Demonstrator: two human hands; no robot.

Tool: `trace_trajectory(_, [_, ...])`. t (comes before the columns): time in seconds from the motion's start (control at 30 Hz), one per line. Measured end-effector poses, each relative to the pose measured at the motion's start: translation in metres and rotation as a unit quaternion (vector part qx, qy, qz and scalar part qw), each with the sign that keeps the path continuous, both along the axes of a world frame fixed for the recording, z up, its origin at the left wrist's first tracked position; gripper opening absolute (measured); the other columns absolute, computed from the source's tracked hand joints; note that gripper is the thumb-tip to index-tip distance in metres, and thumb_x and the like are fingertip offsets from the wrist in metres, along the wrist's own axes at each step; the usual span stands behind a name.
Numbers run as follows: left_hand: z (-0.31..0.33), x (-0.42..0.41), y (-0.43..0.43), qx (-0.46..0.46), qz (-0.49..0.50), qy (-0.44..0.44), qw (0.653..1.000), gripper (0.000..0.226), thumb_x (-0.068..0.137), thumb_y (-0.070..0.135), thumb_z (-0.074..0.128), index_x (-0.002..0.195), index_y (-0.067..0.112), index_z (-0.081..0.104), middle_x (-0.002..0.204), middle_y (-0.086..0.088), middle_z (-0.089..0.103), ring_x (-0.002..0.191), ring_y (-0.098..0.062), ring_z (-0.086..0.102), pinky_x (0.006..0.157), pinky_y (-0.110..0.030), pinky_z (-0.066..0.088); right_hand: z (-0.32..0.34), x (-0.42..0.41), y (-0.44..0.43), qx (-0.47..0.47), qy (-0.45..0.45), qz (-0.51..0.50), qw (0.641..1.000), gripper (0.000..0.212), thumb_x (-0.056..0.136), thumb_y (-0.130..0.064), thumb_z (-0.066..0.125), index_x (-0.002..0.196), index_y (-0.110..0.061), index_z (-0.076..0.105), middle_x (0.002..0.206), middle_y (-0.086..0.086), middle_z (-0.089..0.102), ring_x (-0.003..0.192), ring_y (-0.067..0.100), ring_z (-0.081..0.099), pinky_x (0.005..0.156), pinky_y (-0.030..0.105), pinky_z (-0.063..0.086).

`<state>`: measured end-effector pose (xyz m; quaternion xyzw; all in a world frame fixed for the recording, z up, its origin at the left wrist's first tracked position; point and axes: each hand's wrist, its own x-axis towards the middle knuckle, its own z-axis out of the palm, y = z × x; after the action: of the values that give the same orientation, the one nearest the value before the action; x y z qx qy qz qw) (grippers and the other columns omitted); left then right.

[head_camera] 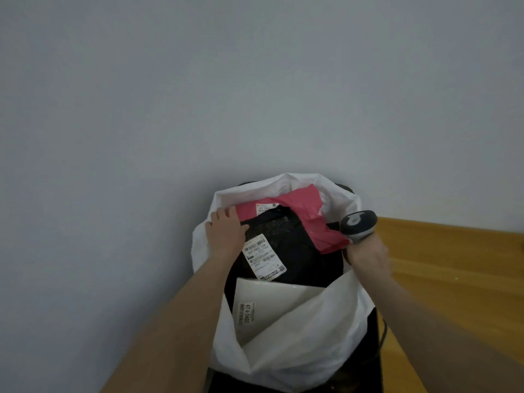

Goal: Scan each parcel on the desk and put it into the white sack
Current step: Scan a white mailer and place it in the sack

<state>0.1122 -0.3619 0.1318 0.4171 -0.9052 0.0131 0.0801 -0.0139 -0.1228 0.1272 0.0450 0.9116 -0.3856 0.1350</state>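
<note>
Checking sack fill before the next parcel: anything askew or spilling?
Nothing spilled. The white sack looks nearly full: pink parcel lies crumpled at the rim, white parcel stands on edge against the near wall.

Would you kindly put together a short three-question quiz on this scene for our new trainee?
1. True or false: the right hand holds the scanner.
2. Where is the left hand? A) out of view B) in the white sack, on the black parcel C) on the scanner
3. Fill in: the pink parcel lies partly under the ___ parcel.
Key: 1 true; 2 B; 3 black.
</note>
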Motion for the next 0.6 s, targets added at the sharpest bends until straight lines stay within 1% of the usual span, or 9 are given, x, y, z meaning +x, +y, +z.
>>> trace_trajectory(0.1, [0.002,0.021,-0.028,0.043,0.077,0.046,0.995,0.066,0.086,0.053,0.058,0.135,0.013,0.038,0.134,-0.015,0.043,0.122,-0.032,0.04,0.096,-0.044,0.037,-0.003,0.0,-0.006,-0.005,-0.002,0.009,1.0,0.013,0.086,-0.014,0.058,0.098,-0.008,0.057,0.094,0.015,0.062,0.084,0.032,0.06,0.074,0.04,0.051])
trace_trajectory(0.2, [-0.007,0.033,-0.061,0.152,0.132,0.092,0.975,0.079,0.081,0.058,0.061,0.145,0.023,0.029,0.138,-0.016,0.04,0.127,-0.035,0.037,0.099,-0.047,0.035,-0.011,-0.003,-0.014,0.004,-0.01,0.001,1.0,0.009,0.088,-0.012,0.058,0.095,-0.008,0.055,0.086,0.013,0.057,0.081,0.031,0.056,0.069,0.036,0.045])
trace_trajectory(0.23, [-0.013,0.034,-0.071,0.195,0.116,0.12,0.966,0.082,0.081,0.053,0.064,0.148,0.026,0.025,0.139,-0.016,0.04,0.127,-0.035,0.037,0.1,-0.047,0.035,-0.013,-0.004,-0.017,0.006,-0.009,0.0,1.0,0.008,0.089,-0.012,0.057,0.094,-0.008,0.054,0.083,0.012,0.056,0.08,0.031,0.055,0.068,0.036,0.044])
trace_trajectory(0.3, [-0.028,0.033,-0.085,0.251,0.049,0.158,0.954,0.082,0.084,0.034,0.069,0.151,0.028,0.022,0.141,-0.017,0.042,0.129,-0.034,0.037,0.103,-0.043,0.035,-0.019,-0.005,-0.024,0.003,-0.003,0.005,1.0,0.007,0.089,-0.013,0.057,0.093,-0.008,0.054,0.082,0.012,0.055,0.08,0.031,0.055,0.068,0.035,0.043])
trace_trajectory(0.37, [-0.039,0.032,-0.09,0.241,-0.013,0.122,0.963,0.078,0.088,0.019,0.065,0.151,0.033,0.021,0.141,-0.017,0.042,0.128,-0.034,0.041,0.103,-0.04,0.035,-0.024,-0.007,-0.029,0.0,-0.003,0.005,1.0,0.008,0.089,-0.015,0.057,0.092,-0.007,0.055,0.078,0.011,0.055,0.078,0.031,0.055,0.067,0.035,0.041])
trace_trajectory(0.43, [-0.048,0.03,-0.093,0.223,-0.064,0.083,0.969,0.068,0.09,0.013,0.061,0.147,0.035,0.03,0.134,-0.017,0.05,0.119,-0.032,0.05,0.099,-0.036,0.039,-0.027,-0.008,-0.032,0.0,-0.01,-0.001,1.0,0.011,0.089,-0.016,0.058,0.092,-0.006,0.057,0.077,0.01,0.055,0.076,0.03,0.054,0.066,0.034,0.041])
trace_trajectory(0.5, [-0.05,0.027,-0.098,0.252,-0.067,0.094,0.961,0.055,0.09,0.01,0.06,0.139,0.031,0.046,0.128,-0.016,0.057,0.114,-0.029,0.055,0.096,-0.032,0.041,-0.028,-0.009,-0.035,-0.01,-0.014,-0.008,1.0,0.013,0.089,-0.015,0.058,0.092,-0.003,0.058,0.076,0.012,0.055,0.071,0.029,0.053,0.063,0.033,0.04])
trace_trajectory(0.53, [-0.049,0.025,-0.101,0.274,-0.052,0.114,0.954,0.051,0.09,0.008,0.059,0.136,0.027,0.052,0.13,-0.016,0.057,0.116,-0.028,0.055,0.098,-0.031,0.04,-0.027,-0.01,-0.037,-0.02,-0.014,-0.016,1.0,0.013,0.089,-0.014,0.058,0.091,-0.001,0.058,0.073,0.012,0.054,0.069,0.028,0.052,0.062,0.033,0.04])
trace_trajectory(0.6, [-0.041,0.02,-0.104,0.295,-0.019,0.153,0.943,0.046,0.091,0.003,0.056,0.135,0.017,0.054,0.137,-0.015,0.052,0.125,-0.029,0.05,0.104,-0.03,0.036,-0.022,-0.011,-0.04,-0.038,-0.008,-0.036,0.999,0.012,0.088,-0.013,0.059,0.088,-0.001,0.057,0.069,0.01,0.051,0.069,0.03,0.053,0.062,0.033,0.04])
